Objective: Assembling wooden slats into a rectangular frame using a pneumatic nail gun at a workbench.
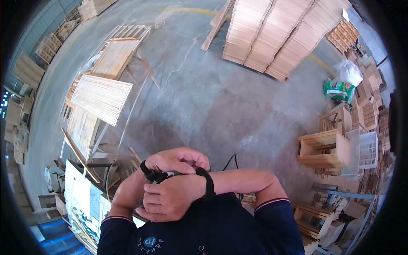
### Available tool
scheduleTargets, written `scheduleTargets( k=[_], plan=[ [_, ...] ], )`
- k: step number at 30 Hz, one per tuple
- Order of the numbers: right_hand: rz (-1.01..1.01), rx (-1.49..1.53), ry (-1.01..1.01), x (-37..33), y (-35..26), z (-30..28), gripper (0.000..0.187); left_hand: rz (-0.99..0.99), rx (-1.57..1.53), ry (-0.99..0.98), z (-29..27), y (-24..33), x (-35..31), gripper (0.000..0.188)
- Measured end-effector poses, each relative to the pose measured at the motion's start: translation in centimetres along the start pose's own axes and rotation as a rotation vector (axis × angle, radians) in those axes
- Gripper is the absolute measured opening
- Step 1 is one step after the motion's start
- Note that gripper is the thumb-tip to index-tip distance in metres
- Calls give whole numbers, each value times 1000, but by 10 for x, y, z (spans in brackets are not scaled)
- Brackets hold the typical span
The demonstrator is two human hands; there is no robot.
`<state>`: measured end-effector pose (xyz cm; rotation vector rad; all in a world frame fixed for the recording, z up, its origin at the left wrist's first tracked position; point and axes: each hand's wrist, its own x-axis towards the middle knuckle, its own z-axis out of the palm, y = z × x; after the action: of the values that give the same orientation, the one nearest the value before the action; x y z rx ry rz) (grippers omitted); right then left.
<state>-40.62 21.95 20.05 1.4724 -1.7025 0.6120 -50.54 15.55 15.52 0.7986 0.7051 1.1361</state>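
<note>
Now the curled left hand [178,160] touches the right wrist's black strap [210,187]. The right hand [173,197] is half closed; either's grip I cannot tell.

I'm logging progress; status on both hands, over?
Left hand at right-wrist black strap, grip unclear. Right hand beside left-wrist black band, grip unclear. Right hand partly blocks view of that band.
</note>
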Motion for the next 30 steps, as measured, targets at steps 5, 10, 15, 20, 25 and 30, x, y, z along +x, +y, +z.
scheduleTargets(
  k=[5,10,15,20,25,30],
  plan=[
    [-22,5,-6,2,-1,-11,41,68,-218,24,7,-14,-4,34],
    [18,40,-31,-3,-6,-5,43,-60,-178,74,19,15,-1,33],
    [-13,70,-78,-7,-8,3,43,-213,155,6,3,30,-3,24],
    [-5,137,-96,-3,-9,14,39,-92,119,-68,-1,26,16,23],
    [37,144,-63,-2,-5,18,36,-29,49,-183,-8,13,19,27],
    [108,126,-114,-15,-11,37,35,-205,442,-116,15,44,18,33]
  ],
)
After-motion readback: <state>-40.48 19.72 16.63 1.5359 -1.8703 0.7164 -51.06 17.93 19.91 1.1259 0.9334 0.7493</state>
